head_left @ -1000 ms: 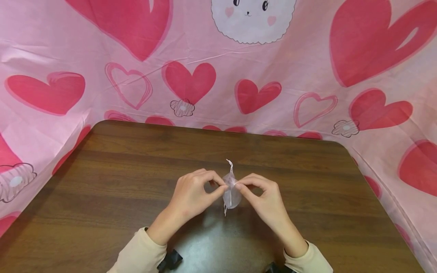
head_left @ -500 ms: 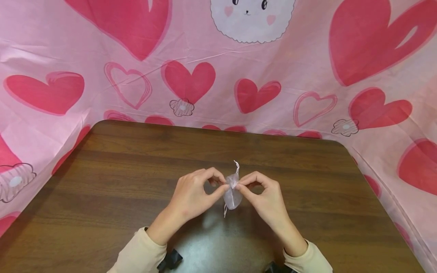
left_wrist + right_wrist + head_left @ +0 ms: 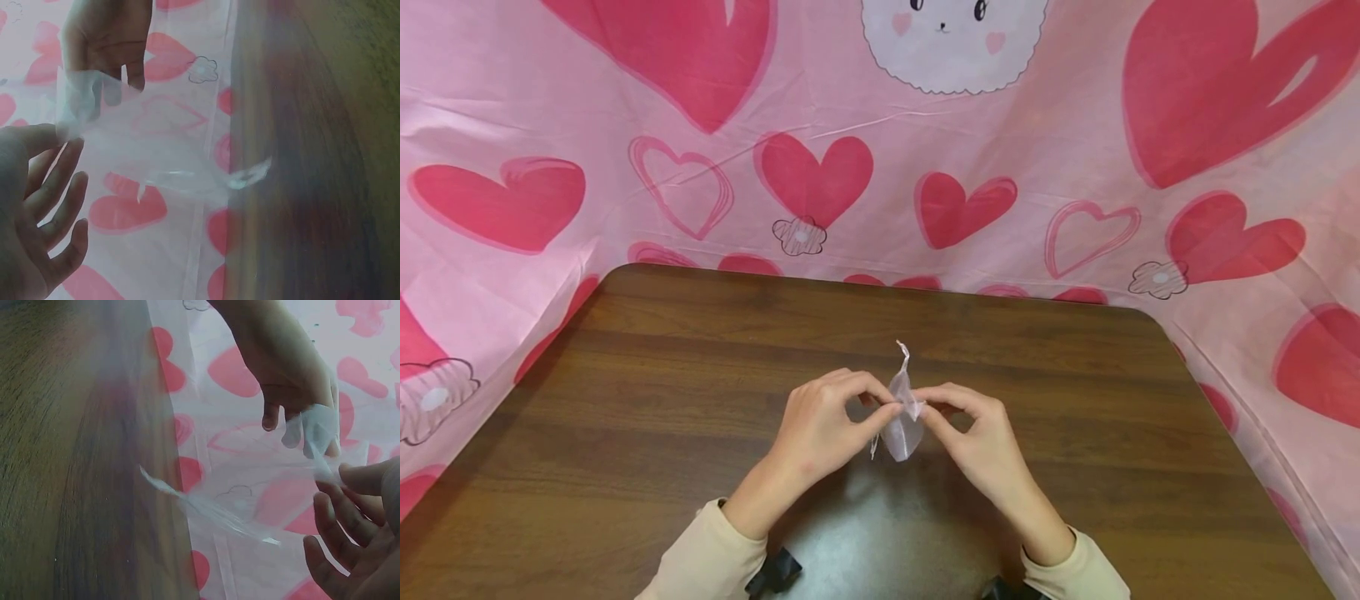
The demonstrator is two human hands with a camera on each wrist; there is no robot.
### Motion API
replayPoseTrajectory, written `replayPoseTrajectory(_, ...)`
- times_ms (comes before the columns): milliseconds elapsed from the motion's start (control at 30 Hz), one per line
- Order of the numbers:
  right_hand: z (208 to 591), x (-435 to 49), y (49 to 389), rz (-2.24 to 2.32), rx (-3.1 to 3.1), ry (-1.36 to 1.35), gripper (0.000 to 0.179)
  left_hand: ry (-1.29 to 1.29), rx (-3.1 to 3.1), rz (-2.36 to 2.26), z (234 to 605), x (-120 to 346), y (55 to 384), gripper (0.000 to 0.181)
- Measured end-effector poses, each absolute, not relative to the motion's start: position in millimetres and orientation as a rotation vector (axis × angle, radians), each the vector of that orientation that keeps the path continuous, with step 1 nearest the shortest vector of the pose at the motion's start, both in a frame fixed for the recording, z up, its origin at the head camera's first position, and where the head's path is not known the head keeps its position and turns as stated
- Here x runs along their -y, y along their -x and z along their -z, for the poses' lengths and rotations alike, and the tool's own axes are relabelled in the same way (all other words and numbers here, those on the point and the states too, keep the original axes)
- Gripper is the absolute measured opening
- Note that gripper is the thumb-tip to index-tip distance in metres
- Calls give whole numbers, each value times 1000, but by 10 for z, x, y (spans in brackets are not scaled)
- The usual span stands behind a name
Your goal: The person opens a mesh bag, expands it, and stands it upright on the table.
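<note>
A small sheer white drawstring pouch [image 3: 901, 439] is held up between both hands over the table. My left hand [image 3: 829, 417] pinches its left side with thumb and forefinger. On the opposite side, the thumb and forefinger of my right hand [image 3: 981, 425] pinch the gathered mouth edge. One white cord [image 3: 904, 357] sticks out from the far end, and another cord [image 3: 874, 446] hangs near the left fingers. Seen close in the left wrist view, the pouch [image 3: 150, 156] is thin and see-through. The other fingers of the left hand [image 3: 37, 206] are spread and loosely bent.
Beneath the hands lies a dark brown wooden table [image 3: 700, 333] with rounded far corners. A pink cloth [image 3: 895, 150] printed with red hearts stands behind it and along its sides. Black wrist mounts [image 3: 775, 573] sit by the cream sleeves [image 3: 711, 550].
The pouch has turned and shifted slightly left between the fingers, its far cord swinging left and the near cord moving toward the left hand. Right fingertips have shifted a little at its edge.
</note>
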State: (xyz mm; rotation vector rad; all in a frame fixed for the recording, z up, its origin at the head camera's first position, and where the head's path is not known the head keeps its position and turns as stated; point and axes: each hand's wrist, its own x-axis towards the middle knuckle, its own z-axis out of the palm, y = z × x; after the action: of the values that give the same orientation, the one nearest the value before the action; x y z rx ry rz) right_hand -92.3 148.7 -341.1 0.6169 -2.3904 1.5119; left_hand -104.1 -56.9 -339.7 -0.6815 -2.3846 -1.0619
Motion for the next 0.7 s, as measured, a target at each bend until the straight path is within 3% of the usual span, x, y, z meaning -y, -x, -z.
replayPoseTrajectory(367, 3402, -1472, 912, -1531, 2399, -641, 12, 667, 2383, 1074, 3413, 561, 1044, 17)
replayPoseTrajectory(700, 3373, -1476, 906, -1583, 2272, -495, 9, 671, 2381, 1111, 3412, 553, 1046, 16)
